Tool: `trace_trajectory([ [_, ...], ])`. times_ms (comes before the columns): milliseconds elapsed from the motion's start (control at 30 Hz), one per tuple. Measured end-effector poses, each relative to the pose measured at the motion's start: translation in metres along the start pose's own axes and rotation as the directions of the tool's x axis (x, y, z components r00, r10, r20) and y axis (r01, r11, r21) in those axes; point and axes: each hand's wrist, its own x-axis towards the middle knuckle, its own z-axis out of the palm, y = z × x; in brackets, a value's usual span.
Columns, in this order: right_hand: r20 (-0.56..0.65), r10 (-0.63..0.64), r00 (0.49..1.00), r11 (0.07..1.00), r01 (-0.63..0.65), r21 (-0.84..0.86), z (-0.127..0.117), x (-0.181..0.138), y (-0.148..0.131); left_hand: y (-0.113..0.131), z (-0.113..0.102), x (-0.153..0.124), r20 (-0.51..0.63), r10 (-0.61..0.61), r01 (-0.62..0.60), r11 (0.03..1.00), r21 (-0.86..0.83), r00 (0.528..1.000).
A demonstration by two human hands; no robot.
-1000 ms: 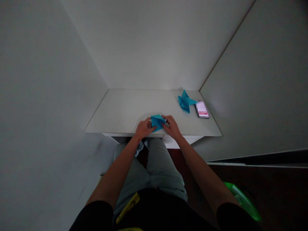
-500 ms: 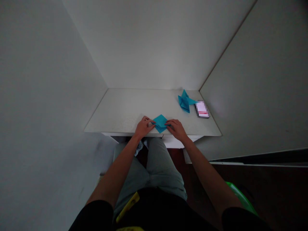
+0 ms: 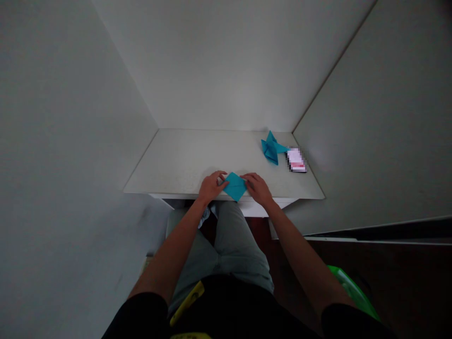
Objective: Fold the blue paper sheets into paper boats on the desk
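A small diamond of blue origami paper [image 3: 235, 187] lies at the front edge of the white desktop, its near corner slightly past the edge. A crease crosses its middle. My left hand [image 3: 212, 185] is closed at the paper's left corner, thumb on the paper and fingers curled. On the opposite side my right hand [image 3: 259, 188] pinches the right corner between thumb and fingers. Farther back to the right stands a folded blue paper figure [image 3: 270, 149] with pointed parts, touched by neither hand.
A phone [image 3: 296, 160] with a lit, blurred screen lies beside the paper figure. Walls enclose the white desktop [image 3: 183, 155] at the left, back and right. A bright green object [image 3: 355, 292] sits low on the right, by the dark floor.
The paper has shifted slightly toward me, and its raised fold now lies flatter with a crease line showing. Both hands have moved a little with it.
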Motion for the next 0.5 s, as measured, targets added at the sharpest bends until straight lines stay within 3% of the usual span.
trace_trajectory([
  [200, 0.186, -0.102, 0.977, 0.972, 0.138, -0.190, -0.006, -0.004, -0.008, 0.001, -0.005, -0.004, 0.079, 0.192, -0.203, 0.964, 0.173, 0.978],
  [333, 0.260, -0.151, 0.954, 0.962, 0.202, -0.184, -0.013, -0.012, -0.007, 0.000, -0.013, -0.021, 0.214, 0.286, -0.329, 0.921, 0.210, 0.934],
  [500, 0.262, -0.163, 0.951, 0.982, 0.181, -0.046, -0.015, -0.013, -0.001, -0.003, -0.020, -0.043, 0.240, 0.322, -0.371, 0.908, 0.195, 0.916],
])
